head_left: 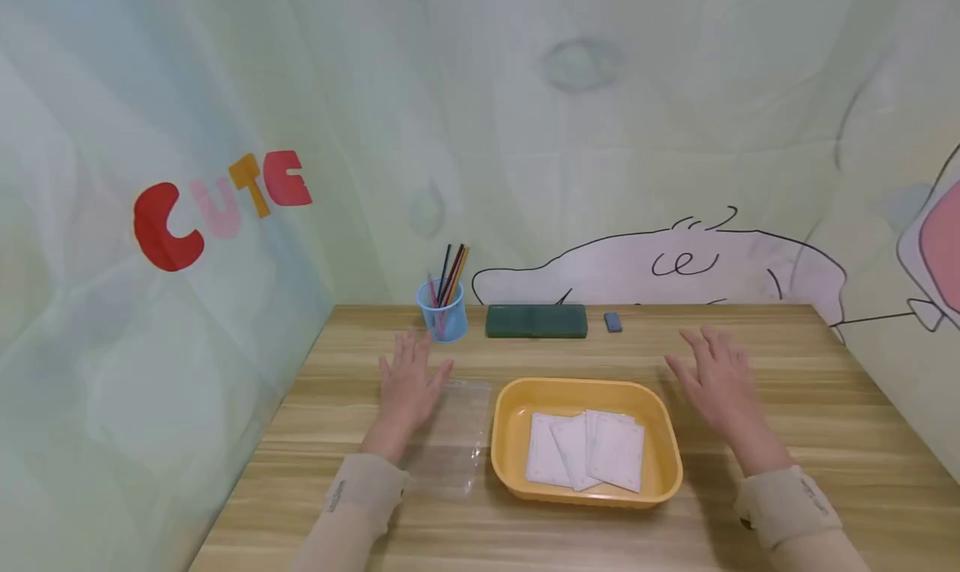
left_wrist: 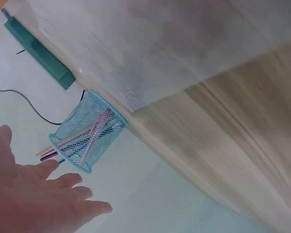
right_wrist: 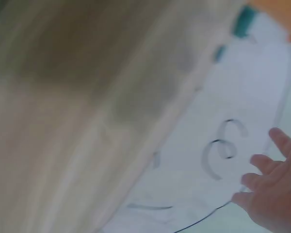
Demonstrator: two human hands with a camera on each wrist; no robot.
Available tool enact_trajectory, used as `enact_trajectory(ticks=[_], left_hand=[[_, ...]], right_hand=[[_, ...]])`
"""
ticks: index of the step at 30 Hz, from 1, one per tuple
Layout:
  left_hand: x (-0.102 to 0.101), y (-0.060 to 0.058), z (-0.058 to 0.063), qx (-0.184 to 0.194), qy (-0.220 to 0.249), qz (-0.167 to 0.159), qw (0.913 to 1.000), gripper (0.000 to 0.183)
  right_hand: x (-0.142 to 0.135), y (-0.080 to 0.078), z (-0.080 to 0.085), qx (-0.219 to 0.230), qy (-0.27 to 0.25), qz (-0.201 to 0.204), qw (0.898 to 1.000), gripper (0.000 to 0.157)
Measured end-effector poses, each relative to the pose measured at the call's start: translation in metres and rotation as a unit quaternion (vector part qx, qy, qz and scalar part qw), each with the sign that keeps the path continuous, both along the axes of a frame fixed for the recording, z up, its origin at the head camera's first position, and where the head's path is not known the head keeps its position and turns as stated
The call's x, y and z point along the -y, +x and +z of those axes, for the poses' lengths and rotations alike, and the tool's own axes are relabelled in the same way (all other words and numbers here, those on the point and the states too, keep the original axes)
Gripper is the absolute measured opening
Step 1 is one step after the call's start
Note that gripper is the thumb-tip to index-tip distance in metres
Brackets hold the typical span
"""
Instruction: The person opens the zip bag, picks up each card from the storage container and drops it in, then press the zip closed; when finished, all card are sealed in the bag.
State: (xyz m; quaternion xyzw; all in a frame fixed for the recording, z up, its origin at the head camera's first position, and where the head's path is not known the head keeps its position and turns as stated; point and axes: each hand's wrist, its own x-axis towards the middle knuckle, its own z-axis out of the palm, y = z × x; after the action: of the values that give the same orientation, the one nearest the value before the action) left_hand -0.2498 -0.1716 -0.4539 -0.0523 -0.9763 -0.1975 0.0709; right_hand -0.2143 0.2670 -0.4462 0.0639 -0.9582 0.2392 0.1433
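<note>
My left hand (head_left: 407, 388) is held with spread fingers over the left part of the table, empty, beside a clear plastic bag (head_left: 457, 439) that lies flat. Just beyond its fingertips stands a blue mesh pen cup (head_left: 450, 322) with several pencils in it; the left wrist view shows the same cup (left_wrist: 89, 131). My right hand (head_left: 718, 384), also empty with fingers apart, is to the right of a yellow plastic basin (head_left: 663, 439). Inside the basin several white square packets (head_left: 617, 451) overlap one another.
A dark green pencil case (head_left: 536, 321) lies along the table's back edge, with a small blue eraser (head_left: 612, 322) to its right. Behind the wooden table (head_left: 810, 439) hangs a printed curtain (head_left: 480, 138), which also runs along the left side.
</note>
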Motion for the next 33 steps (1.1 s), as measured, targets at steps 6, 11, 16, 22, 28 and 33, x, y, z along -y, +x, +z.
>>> enact_trajectory(ticks=[6,11,16,22,28,33], left_hand=[[0.011,0.011,0.006,-0.013,0.215,0.006,0.9766,0.059],[0.02,0.022,0.014,0.025,0.325,0.015,0.9453,0.061],[0.027,0.031,0.017,0.022,0.31,0.027,0.95,0.064],[0.038,0.039,0.014,0.065,0.246,0.023,0.9668,0.072],[0.047,0.045,0.011,0.147,0.187,0.022,0.9711,0.08],[0.051,0.044,0.007,0.203,0.205,0.02,0.9573,0.083]], right_hand=[[0.057,0.014,0.031,0.014,-0.162,0.066,0.985,0.053],[0.12,0.037,0.046,0.031,-0.237,0.122,0.963,0.045],[0.178,0.048,0.047,0.056,-0.296,0.201,0.932,0.039],[0.23,0.049,0.038,0.202,-0.404,0.228,0.862,0.049],[0.274,0.056,0.025,0.338,-0.518,0.174,0.767,0.062],[0.295,0.057,0.009,0.312,-0.531,0.098,0.782,0.062]])
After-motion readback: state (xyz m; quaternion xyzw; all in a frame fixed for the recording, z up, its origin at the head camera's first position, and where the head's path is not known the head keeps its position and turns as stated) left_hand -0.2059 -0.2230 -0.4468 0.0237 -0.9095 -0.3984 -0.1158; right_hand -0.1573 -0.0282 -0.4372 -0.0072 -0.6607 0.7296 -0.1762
